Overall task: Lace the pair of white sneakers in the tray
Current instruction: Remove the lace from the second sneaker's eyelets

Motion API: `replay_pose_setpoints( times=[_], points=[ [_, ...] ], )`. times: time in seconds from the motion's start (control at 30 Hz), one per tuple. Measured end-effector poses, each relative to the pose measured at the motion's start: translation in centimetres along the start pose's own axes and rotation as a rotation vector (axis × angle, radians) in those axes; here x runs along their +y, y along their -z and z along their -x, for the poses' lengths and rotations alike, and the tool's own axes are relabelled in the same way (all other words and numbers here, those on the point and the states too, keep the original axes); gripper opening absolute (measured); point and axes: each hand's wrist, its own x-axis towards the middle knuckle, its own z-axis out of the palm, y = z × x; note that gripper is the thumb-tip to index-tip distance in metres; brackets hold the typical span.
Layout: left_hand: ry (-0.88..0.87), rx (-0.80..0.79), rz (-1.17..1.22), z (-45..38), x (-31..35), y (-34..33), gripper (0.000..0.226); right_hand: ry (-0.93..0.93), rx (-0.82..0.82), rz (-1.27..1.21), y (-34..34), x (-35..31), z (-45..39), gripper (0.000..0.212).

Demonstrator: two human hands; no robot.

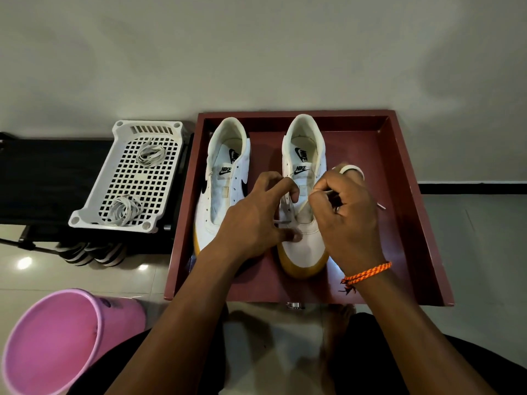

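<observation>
Pink bucket (54,340) sat at 7 o'clock; in the tray (410,212), right sneaker (302,246) at 12 o'clock (left sneaker (219,195) unlaced), left hand (256,220) gripping its eyelet flap, right hand (345,218) pinching the lace (306,205), whose tip risked slipping out if tension dropped.

White basket (85,212), pink bucket (51,346)

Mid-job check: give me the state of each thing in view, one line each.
Right sneaker: lacing begun, both hands on it.
Left sneaker: unlaced.
Lace: pinched by right hand.
Left hand: holding the eyelet flap.
Basket: holds two lace bundles.
Pink bucket: tilted.
</observation>
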Motion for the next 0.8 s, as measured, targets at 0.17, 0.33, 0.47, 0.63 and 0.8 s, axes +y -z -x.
replay_pose_setpoints(
  times=[0.17, 0.33, 0.47, 0.63, 0.8],
  points=[
    [0.005, -0.006, 0.02, 0.1, -0.1, 0.0, 0.066, -0.21, 0.032, 0.171, 0.5, 2.5, -0.3, 0.015],
    [0.004, -0.01, 0.033, 0.1, -0.1, 0.0, 0.065, -0.229, -0.027, 0.489, 1.5, 1.9, 0.0, 0.036],
    [-0.015, 0.007, 0.031, 0.0, -0.2, -0.2, 0.064, -0.051, -0.251, 0.41, 0.1, 1.0, 0.6, 0.029],
    [0.0, -0.003, 0.048, 0.1, -0.2, -0.2, 0.065, -0.09, -0.405, 0.578, -0.5, 3.1, 1.3, 0.011],
    [-0.02, 0.004, -0.003, 0.0, -0.3, -0.2, 0.067, -0.345, -0.419, 0.114, -0.3, 2.3, 0.8, 0.022]
  ],
)
